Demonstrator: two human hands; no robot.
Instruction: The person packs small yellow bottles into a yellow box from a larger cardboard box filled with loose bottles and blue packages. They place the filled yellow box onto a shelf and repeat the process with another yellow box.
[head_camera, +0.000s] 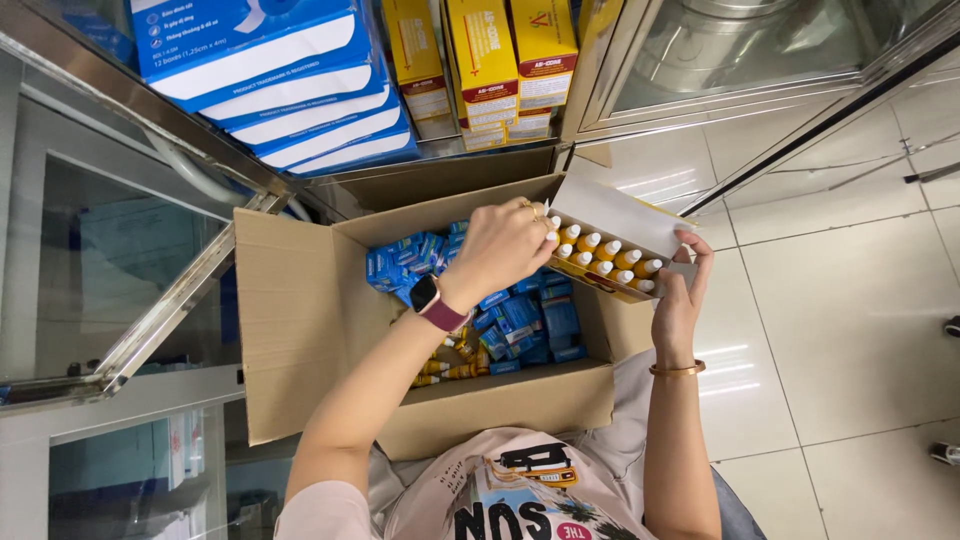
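My right hand holds an open yellow carton by its right end, above the right side of a big cardboard box. Inside the carton stand two rows of small yellow bottles with white caps. My left hand, with a watch on its wrist, reaches over the carton's left end. Its fingertips are closed on one of the small bottles there. Down in the cardboard box lie several small blue packets and a few loose yellow bottles.
A glass and metal cabinet stands at the left. Stacked blue boxes and yellow cartons sit on a shelf beyond the cardboard box. White floor tiles lie to the right.
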